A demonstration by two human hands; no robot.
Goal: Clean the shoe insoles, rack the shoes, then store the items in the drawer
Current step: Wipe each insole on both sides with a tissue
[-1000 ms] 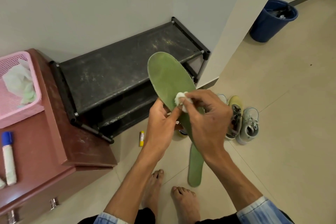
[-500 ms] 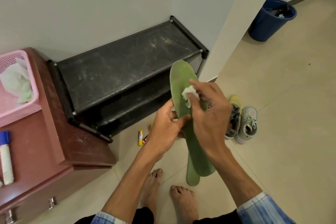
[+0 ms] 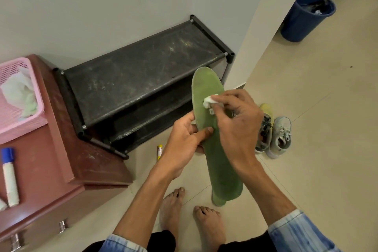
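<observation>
My left hand [image 3: 184, 141] grips a long green insole [image 3: 206, 88] at its middle, thumb on top. My right hand [image 3: 237, 125] pinches a small white wad of tissue [image 3: 209, 101] and presses it on the insole's upper half. A second green insole [image 3: 218, 201] lies on the floor under the held one; only its tip shows. A pair of small grey and yellow shoes [image 3: 274, 133] stands on the floor to the right. The black shoe rack [image 3: 143, 67] stands against the wall with nothing on its top shelf.
A brown drawer cabinet [image 3: 81, 159] at the left carries a pink basket [image 3: 18, 108] with tissues and a blue-capped tube [image 3: 9, 176]. A small yellow-capped tube [image 3: 159, 152] lies on the floor by the rack. A blue bin [image 3: 302, 18] stands at the far right. My bare feet are below.
The insole has dropped lower and turned more upright in my left hand. My right hand with the tissue has slid up along the insole.
</observation>
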